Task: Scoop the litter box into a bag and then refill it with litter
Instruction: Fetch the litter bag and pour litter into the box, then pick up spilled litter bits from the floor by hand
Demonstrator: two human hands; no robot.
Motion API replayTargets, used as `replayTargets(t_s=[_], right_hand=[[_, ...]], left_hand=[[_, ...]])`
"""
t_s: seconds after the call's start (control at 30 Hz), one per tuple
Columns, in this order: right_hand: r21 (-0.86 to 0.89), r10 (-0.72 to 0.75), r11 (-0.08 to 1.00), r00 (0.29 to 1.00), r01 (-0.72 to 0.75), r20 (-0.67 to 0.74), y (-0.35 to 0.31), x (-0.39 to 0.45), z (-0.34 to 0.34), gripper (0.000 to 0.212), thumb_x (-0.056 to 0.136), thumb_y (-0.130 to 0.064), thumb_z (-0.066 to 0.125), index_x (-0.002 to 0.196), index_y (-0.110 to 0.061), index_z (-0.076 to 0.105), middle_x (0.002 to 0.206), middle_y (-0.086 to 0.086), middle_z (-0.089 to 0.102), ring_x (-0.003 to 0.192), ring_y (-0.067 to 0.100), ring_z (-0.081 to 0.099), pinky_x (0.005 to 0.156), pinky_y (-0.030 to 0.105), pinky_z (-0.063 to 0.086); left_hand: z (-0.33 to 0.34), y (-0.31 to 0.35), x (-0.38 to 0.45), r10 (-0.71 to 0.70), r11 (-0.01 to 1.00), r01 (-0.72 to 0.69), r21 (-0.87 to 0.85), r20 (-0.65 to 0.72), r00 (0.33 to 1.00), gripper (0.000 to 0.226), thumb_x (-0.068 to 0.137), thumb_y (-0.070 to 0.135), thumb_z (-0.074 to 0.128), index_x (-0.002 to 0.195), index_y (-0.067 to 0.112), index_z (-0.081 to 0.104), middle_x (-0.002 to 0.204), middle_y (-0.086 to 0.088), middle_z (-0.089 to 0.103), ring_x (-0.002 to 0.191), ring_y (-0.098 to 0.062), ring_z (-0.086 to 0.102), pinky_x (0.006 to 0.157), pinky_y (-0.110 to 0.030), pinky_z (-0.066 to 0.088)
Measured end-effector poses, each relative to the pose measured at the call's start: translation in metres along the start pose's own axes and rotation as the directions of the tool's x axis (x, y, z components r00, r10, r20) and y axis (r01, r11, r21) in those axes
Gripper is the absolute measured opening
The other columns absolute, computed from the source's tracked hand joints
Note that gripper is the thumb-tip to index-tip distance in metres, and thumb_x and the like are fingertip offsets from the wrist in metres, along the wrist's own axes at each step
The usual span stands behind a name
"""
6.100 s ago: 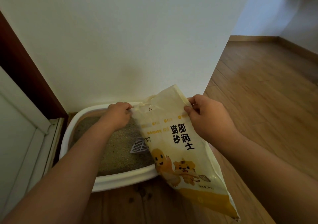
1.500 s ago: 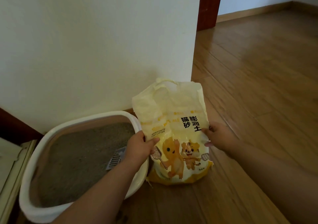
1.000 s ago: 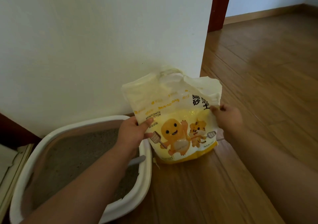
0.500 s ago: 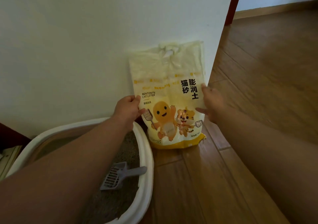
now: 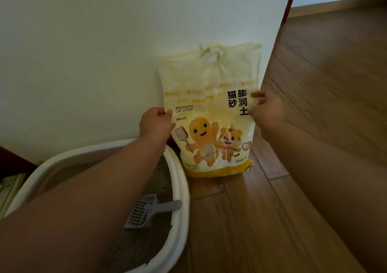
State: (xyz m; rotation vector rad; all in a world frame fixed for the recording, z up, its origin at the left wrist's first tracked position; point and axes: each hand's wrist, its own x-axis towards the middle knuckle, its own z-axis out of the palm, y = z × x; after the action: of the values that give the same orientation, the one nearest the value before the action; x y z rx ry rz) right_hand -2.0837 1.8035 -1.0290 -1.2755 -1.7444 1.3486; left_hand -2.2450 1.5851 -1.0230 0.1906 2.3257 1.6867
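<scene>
A yellow and white cat litter bag (image 5: 211, 113) stands upright on the wooden floor, leaning against the white wall. My left hand (image 5: 156, 124) grips its left edge and my right hand (image 5: 266, 110) pinches its right edge. The white litter box (image 5: 180, 191) lies at the lower left, holding grey-brown litter (image 5: 138, 245). A grey slotted scoop (image 5: 146, 212) rests on the litter with its handle toward the box's right rim. My left forearm hides much of the box.
The wall's corner (image 5: 274, 48) ends just right of the bag, with a dark red door frame (image 5: 290, 0) behind it. Wooden floor (image 5: 272, 220) stretches to the right and front. A pale frame (image 5: 8, 189) shows at the far left.
The litter bag has gone from tilted over the box to standing upright on the floor against the wall. Both hands stay on its sides; in the last half second almost nothing moved.
</scene>
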Motion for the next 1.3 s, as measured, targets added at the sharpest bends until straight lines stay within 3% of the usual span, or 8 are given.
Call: replayTargets(t_s=[0.2, 0.43, 0.57, 0.8, 0.93, 1.0, 1.17, 1.3], right_hand=[[-0.215, 0.009, 0.976, 0.976, 0.039, 0.217, -0.005, -0.016, -0.001, 0.081, 0.086, 0.009, 0.05, 0.156, -0.029, 0.036, 0.13, 0.002, 0.062, 0.094, 0.022, 0.069, 0.083, 0.048, 0.062], [-0.331, 0.016, 0.942, 0.977, 0.056, 0.21, -0.035, -0.043, -0.017, 0.073, 0.091, 0.003, 0.053, 0.158, -0.019, 0.033, 0.149, 0.01, 0.053, 0.121, 0.026, 0.06, 0.08, 0.029, 0.051], [-0.371, -0.03, 0.922, 0.976, 0.112, 0.218, -0.061, -0.072, -0.021, 0.07, 0.092, -0.004, 0.057, 0.157, -0.018, 0.034, 0.145, 0.01, 0.055, 0.098, 0.02, 0.059, 0.078, 0.029, 0.051], [-0.53, -0.089, 0.825, 0.972, 0.194, 0.216, -0.119, -0.145, -0.042, 0.063, 0.096, -0.014, 0.059, 0.155, -0.022, 0.038, 0.148, 0.008, 0.052, 0.073, 0.005, 0.052, 0.062, 0.024, 0.047], [-0.598, -0.114, 0.762, 0.961, 0.248, 0.253, -0.15, -0.197, -0.045, 0.053, 0.097, -0.017, 0.06, 0.149, -0.019, 0.048, 0.144, 0.007, 0.056, 0.091, 0.018, 0.062, 0.086, 0.035, 0.054], [-0.624, -0.129, 0.717, 0.939, 0.311, 0.319, -0.146, -0.218, -0.038, 0.05, 0.096, -0.021, 0.061, 0.145, -0.019, 0.053, 0.142, 0.006, 0.057, 0.112, 0.024, 0.062, 0.094, 0.036, 0.051], [-0.653, -0.172, 0.594, 0.867, 0.471, 0.469, -0.106, -0.261, 0.0, 0.049, 0.095, -0.035, 0.064, 0.142, -0.023, 0.055, 0.132, 0.006, 0.06, 0.093, 0.023, 0.068, 0.078, 0.035, 0.056], [-0.69, -0.193, 0.477, 0.831, 0.544, 0.521, -0.069, -0.302, 0.025, 0.056, 0.091, -0.045, 0.065, 0.143, -0.025, 0.052, 0.144, 0.008, 0.051, 0.126, 0.033, 0.053, 0.099, 0.05, 0.05]], left_hand=[[-0.005, 0.01, -0.007, 0.059, 0.985, -0.075, 0.157, 0.106, 0.993, 0.027, 0.103, 0.022, 0.058, 0.077, 0.03, 0.062, 0.088, 0.006, 0.072, 0.088, -0.019, 0.074, 0.088, -0.044, 0.062], [-0.022, 0.027, -0.031, 0.056, 0.964, -0.125, 0.234, 0.282, 0.958, 0.028, 0.092, 0.015, 0.065, 0.12, 0.018, 0.07, 0.107, 0.004, 0.074, 0.099, -0.017, 0.071, 0.094, -0.039, 0.059], [-0.041, 0.04, -0.044, 0.057, 0.948, -0.16, 0.274, 0.349, 0.935, 0.055, 0.091, 0.017, 0.069, 0.144, 0.018, 0.054, 0.137, 0.0, 0.063, 0.12, -0.019, 0.063, 0.105, -0.039, 0.051], [-0.106, 0.067, -0.078, 0.094, 0.894, -0.281, 0.35, 0.466, 0.88, 0.055, 0.096, 0.021, 0.063, 0.149, 0.023, 0.049, 0.149, 0.004, 0.054, 0.131, -0.017, 0.055, 0.101, -0.031, 0.047], [-0.157, 0.068, -0.114, 0.083, 0.877, -0.288, 0.385, 0.468, 0.88, 0.045, 0.098, 0.028, 0.062, 0.142, 0.028, 0.056, 0.141, 0.008, 0.059, 0.122, -0.013, 0.057, 0.092, -0.027, 0.046], [-0.176, 0.056, -0.132, 0.05, 0.833, -0.3, 0.465, 0.477, 0.877, 0.037, 0.099, 0.03, 0.061, 0.136, 0.03, 0.06, 0.132, 0.006, 0.063, 0.111, -0.013, 0.059, 0.081, -0.026, 0.048], [-0.212, 0.012, -0.155, 0.067, 0.559, -0.46, 0.69, 0.515, 0.854, 0.042, 0.1, 0.031, 0.061, 0.141, 0.023, 0.056, 0.136, -0.003, 0.062, 0.117, -0.021, 0.061, 0.096, -0.037, 0.052], [-0.24, -0.019, -0.173, 0.132, 0.403, -0.452, 0.796, 0.438, 0.889, 0.044, 0.102, 0.041, 0.054, 0.141, 0.02, 0.055, 0.139, -0.006, 0.059, 0.122, -0.026, 0.058, 0.1, -0.048, 0.051]])
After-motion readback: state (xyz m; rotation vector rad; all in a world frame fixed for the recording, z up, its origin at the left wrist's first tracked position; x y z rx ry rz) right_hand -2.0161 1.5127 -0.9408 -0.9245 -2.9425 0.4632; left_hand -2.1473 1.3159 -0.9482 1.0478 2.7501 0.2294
